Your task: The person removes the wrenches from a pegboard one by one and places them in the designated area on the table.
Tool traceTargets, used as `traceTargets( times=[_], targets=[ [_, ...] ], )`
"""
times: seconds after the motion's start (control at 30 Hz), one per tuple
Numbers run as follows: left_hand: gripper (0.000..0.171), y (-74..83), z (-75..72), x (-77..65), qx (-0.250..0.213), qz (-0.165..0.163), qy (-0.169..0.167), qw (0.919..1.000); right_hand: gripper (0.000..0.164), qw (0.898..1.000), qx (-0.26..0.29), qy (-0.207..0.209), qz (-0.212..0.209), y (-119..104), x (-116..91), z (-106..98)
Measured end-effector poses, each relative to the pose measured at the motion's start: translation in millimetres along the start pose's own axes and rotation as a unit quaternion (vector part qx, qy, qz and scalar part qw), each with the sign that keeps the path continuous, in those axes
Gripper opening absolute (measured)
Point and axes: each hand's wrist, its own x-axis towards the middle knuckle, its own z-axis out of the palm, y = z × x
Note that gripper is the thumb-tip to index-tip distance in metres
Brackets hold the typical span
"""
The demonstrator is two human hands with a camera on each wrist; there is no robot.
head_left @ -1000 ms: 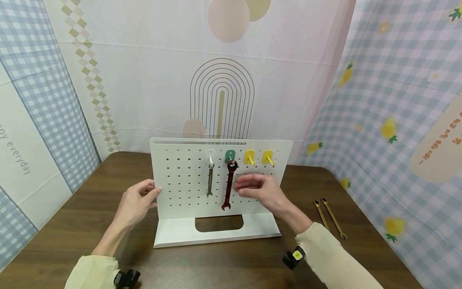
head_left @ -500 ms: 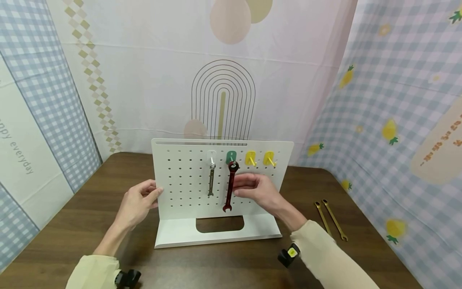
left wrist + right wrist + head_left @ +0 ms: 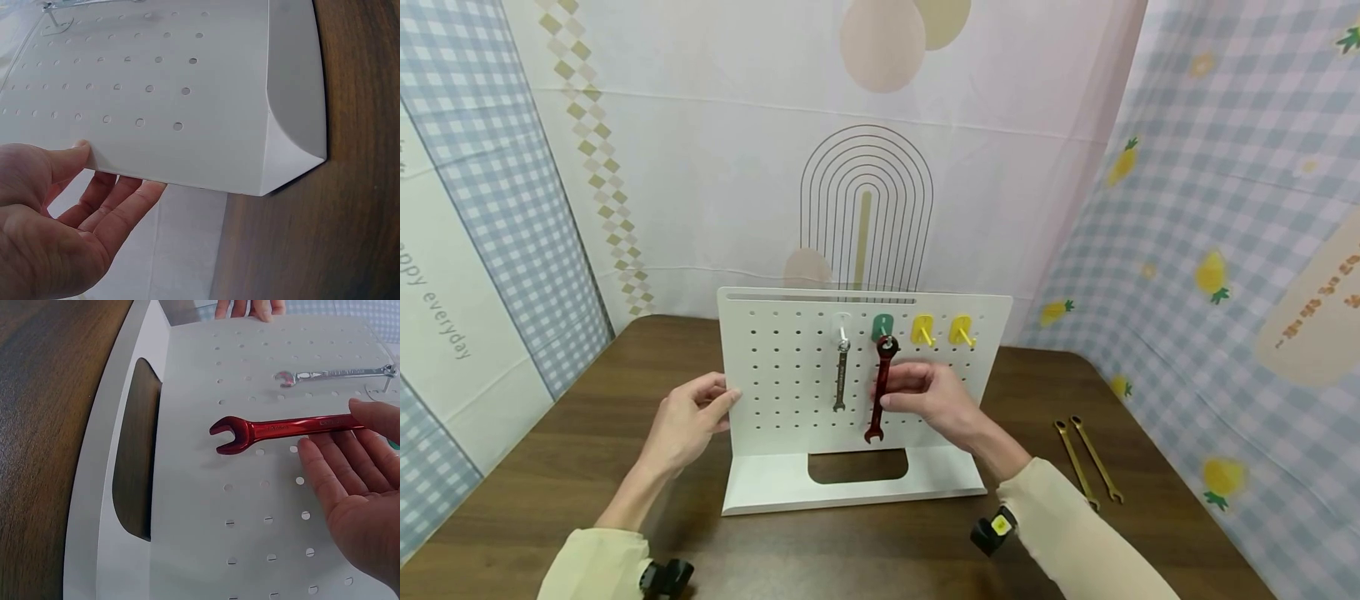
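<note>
one edge of the white pegboard [image 3: 787, 390], its left, was pinched in my left hand [image 3: 681, 421], thumb on the front face and fingers behind, most likely so that the board would not slide or tip on the wood-grain table [image 3: 850, 550]. my right hand [image 3: 938, 404] had the shank of the red combination wrench [image 3: 294, 428] between its thumb in front and its fingers behind; how firmly they pressed, i could not tell. that wrench hung at the green hook [image 3: 883, 323], ring end up, open end down and leaning slightly. holding it below the hook, i judged, let me guide or steady it without crowding the peg. just to its left the silver combination wrench [image 3: 842, 375] hung from the white hook [image 3: 842, 323], also ring end up, presumably because a ring is what a peg can pass through. two yellow hooks [image 3: 922, 330] sat farther right in the same row. two gold wrenches [image 3: 1098, 461] lay side by side on the table beyond my right forearm, within reach, i supposed, yet out of the board's way.
</note>
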Motion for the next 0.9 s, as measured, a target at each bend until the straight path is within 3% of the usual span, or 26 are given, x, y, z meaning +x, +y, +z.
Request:
traceTargets(
  times=[0.3,0.9],
  targets=[
    [0.016,0.1,0.2,0.7,0.009,0.002,0.003,0.9999,0.036,1.0,0.027,-0.009,-0.001,1,-4,2],
    [0.016,-0.4,0.5,1.2,-0.001,0.001,0.007,1.0,0.032,1.0,0.019,0.012,0.002,-4,-16,7]
  ],
)
